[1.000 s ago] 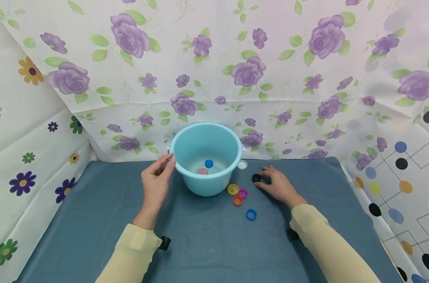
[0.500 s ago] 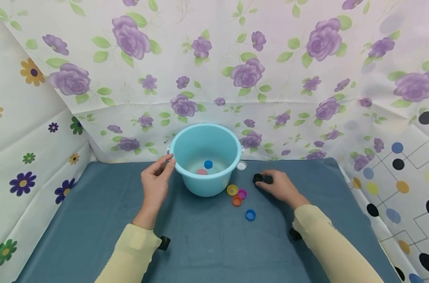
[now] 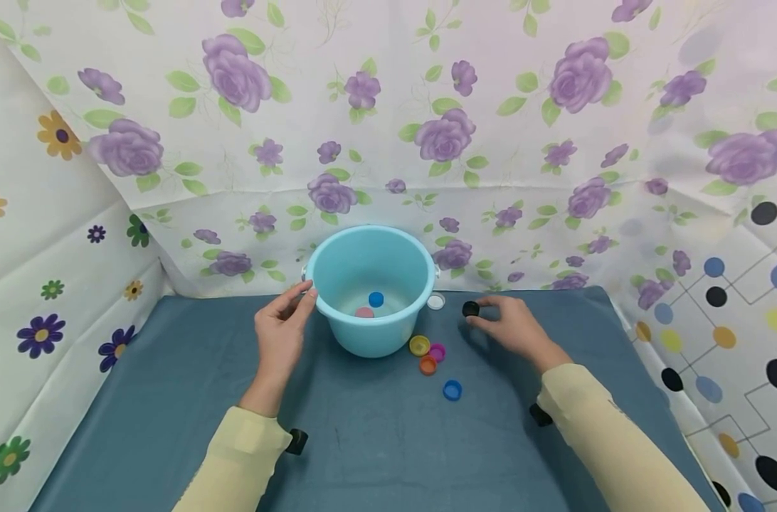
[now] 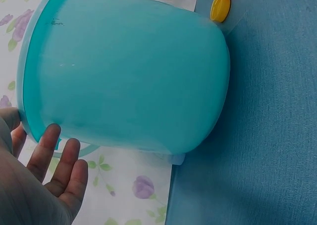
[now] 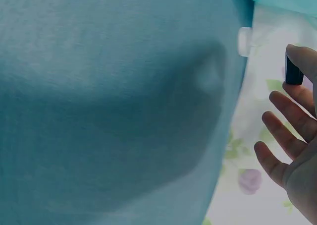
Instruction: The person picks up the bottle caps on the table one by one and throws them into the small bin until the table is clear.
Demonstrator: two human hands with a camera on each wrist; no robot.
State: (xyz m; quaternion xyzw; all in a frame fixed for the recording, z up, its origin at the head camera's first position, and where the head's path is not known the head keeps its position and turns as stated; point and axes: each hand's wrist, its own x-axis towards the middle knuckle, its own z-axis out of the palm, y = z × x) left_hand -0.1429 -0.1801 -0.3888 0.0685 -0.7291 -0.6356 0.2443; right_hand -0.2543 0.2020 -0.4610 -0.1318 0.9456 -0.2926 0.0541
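Note:
A light blue bucket [image 3: 371, 334] stands at the back of the table, with a blue cap [image 3: 376, 299] and a pink cap [image 3: 364, 313] inside. My left hand [image 3: 281, 340] holds the left side of its rim between thumb and index finger; the left wrist view shows the other fingers spread beside the bucket wall [image 4: 133, 76]. Right of the bucket, my right hand [image 3: 516, 328] pinches a black bottle cap [image 3: 470, 308] between thumb and index finger. In the right wrist view the black cap [image 5: 293, 71] is raised off the cloth, its other fingers extended.
On the blue cloth right of the bucket lie a yellow cap [image 3: 419, 345], a magenta cap [image 3: 437, 353], an orange cap [image 3: 428, 365] and a blue cap [image 3: 452, 390]. A white cap [image 3: 436, 301] lies near the back edge. Flowered sheets [image 3: 388, 142] hang behind.
My right hand has lifted the black bottle cap off the cloth and moved it slightly up and back. The left hand has stayed at the bucket's rim.

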